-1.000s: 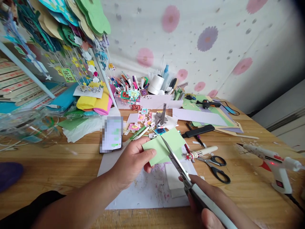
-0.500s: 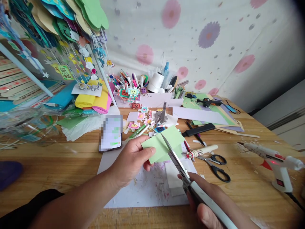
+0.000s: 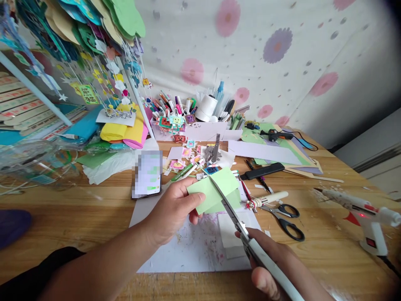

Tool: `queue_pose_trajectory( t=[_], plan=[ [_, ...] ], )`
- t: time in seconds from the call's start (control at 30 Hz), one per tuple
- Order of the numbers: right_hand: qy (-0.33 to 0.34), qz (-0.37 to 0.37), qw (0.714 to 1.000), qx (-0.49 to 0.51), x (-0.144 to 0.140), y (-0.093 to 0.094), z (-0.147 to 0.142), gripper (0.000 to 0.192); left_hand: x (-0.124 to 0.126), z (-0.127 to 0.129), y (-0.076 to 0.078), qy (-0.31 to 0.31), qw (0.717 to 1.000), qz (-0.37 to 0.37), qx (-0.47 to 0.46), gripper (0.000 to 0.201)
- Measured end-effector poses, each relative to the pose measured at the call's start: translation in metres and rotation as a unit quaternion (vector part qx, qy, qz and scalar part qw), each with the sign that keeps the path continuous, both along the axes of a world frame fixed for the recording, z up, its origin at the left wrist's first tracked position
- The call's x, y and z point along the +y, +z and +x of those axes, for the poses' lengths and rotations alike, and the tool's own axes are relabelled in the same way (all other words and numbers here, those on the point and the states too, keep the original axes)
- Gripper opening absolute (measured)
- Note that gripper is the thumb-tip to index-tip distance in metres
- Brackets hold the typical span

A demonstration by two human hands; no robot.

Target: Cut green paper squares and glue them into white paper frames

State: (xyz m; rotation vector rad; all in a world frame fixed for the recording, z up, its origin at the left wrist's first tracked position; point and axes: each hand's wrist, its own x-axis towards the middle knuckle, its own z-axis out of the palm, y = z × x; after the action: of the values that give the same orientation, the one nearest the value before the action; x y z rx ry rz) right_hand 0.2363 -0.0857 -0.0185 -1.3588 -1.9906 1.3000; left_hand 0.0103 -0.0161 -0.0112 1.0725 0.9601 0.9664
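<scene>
My left hand (image 3: 180,209) pinches a sheet of light green paper (image 3: 205,194) by its left edge, thumb on top. The sheet is held above a white work sheet (image 3: 184,251) on the table. My right hand (image 3: 272,263) grips a pair of scissors (image 3: 230,211) with grey handles. Their blades lie across the middle of the green paper, pointing up and left. Right of the blades the paper shows two layers at different angles. A white folded piece of paper (image 3: 233,234) lies below the scissors.
On the right are black-handled scissors (image 3: 288,221), a white pen (image 3: 269,198) and a glue gun (image 3: 360,215) with a lit red light. A phone (image 3: 147,173) lies on the left. Small coloured cutouts (image 3: 177,164) and markers (image 3: 182,171) are scattered behind the paper.
The scissor blades have closed further across the green paper, and the handles in my right hand have drawn together. The left hand keeps its hold; the view has shifted slightly.
</scene>
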Motion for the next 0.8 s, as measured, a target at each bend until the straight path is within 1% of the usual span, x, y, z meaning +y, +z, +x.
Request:
queue_pose_trajectory(
  t=[0.07,0.17,0.27,0.37,0.47,0.7,0.8],
  plan=[
    [0.001,0.0,1.0,0.0,-0.001,0.0,-0.001,0.067,0.0,0.0,0.001,0.0,1.0,-0.008,-0.006,0.014],
    [-0.013,0.033,0.999,0.007,-0.003,0.002,-0.002,0.071,0.001,0.0,0.002,0.002,1.0,-0.014,-0.015,0.014],
    [-0.033,0.066,0.997,0.009,-0.005,0.006,-0.004,0.068,0.001,0.0,0.003,0.006,1.0,-0.022,-0.018,0.014],
    [-0.035,0.069,0.997,0.006,-0.006,0.009,-0.006,0.065,0.002,-0.001,0.004,0.01,0.999,-0.03,-0.017,0.015],
    [-0.042,0.059,0.997,0.012,-0.007,0.01,-0.006,0.065,0.002,-0.001,0.004,0.013,0.999,-0.038,-0.02,0.014],
    [-0.075,-0.012,0.996,0.039,-0.01,0.005,-0.006,0.072,0.0,0.0,0.007,-0.012,0.999,-0.046,0.007,0.014],
    [-0.072,-0.028,0.996,0.038,-0.01,0.003,-0.005,0.076,-0.001,0.001,0.008,-0.016,0.999,-0.044,0.013,0.013]
  ],
)
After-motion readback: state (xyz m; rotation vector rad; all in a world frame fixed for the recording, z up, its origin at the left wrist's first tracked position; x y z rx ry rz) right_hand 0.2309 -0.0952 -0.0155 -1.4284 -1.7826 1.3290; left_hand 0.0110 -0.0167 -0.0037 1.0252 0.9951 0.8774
